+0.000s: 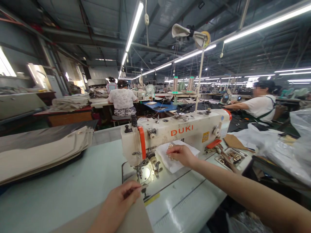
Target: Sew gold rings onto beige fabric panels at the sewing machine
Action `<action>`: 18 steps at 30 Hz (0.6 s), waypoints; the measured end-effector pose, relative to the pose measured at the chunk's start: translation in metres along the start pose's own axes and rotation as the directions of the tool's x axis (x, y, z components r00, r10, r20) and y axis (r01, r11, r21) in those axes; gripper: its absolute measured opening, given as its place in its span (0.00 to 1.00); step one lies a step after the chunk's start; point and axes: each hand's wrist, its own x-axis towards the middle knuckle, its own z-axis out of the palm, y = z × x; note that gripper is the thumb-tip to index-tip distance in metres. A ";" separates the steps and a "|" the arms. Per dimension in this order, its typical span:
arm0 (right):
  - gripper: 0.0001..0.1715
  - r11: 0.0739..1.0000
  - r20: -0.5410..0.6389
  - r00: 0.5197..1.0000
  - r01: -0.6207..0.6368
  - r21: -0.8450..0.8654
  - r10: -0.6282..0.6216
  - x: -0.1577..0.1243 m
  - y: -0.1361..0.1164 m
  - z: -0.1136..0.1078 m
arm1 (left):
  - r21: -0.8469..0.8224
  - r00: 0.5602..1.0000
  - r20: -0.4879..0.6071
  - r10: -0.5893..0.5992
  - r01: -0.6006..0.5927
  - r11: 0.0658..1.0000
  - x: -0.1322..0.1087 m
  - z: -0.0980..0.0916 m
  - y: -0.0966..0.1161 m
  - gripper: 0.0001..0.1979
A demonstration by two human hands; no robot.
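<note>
A white sewing machine [157,136] marked DUKI stands in front of me, its lamp lighting the needle plate [145,173]. My right hand [181,155] reaches under the machine's arm, fingertips pinched on small gold-coloured metal fittings [170,148] that lie on a white sheet [165,161]. Which piece is between the fingers, I cannot make out. Just in front of the needle area is my left hand [121,199], thumb and fingers pinched together on something small and thin. A flat beige panel [137,216] lies beneath this hand at the table's front.
A stack of beige and dark panels [46,152] lies at left. Right of the machine are a tray with metal rings [233,157], a brown piece [236,143] and clear plastic bags [272,149]. Thread cones [175,84] stand behind. One co-worker [259,103] sits at right, others farther back.
</note>
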 end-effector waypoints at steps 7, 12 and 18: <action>0.24 0.561 0.111 0.983 -0.173 0.809 0.144 -0.040 -0.038 0.007 | -0.018 0.989 -0.113 0.091 -0.093 0.995 -0.010 0.000 0.013 0.14; 0.22 0.236 0.253 0.938 -0.308 0.922 0.239 -0.041 -0.061 0.018 | -0.036 0.966 -0.208 0.153 -0.164 0.986 -0.020 0.001 0.020 0.12; 0.21 0.304 0.216 0.956 -0.269 0.914 0.199 -0.032 -0.078 0.053 | -0.027 0.927 -0.308 0.214 -0.233 0.972 -0.026 0.006 0.024 0.10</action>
